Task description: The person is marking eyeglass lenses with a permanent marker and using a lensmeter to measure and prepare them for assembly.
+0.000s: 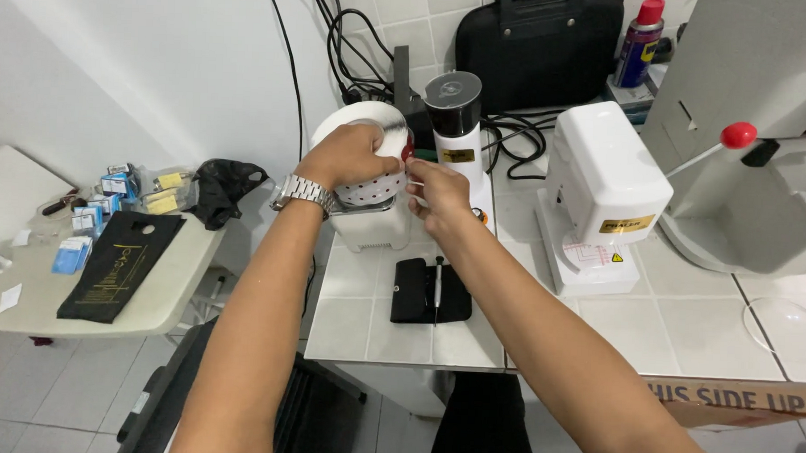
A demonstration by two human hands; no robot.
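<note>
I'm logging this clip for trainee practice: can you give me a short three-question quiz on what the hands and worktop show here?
1. True or false: the left hand wears a metal wristwatch.
2. What lies on the black pad on the tiled counter? A) a slim pen-like tool B) a pair of scissors C) a cup
3. Which hand rests on top of the round white perforated roll?

Key
1. True.
2. A, the slim tool.
3. The left; the right hand pinches at its side, by a red part.

Both hands (347, 153) (435, 194) forward, fingers curled
</note>
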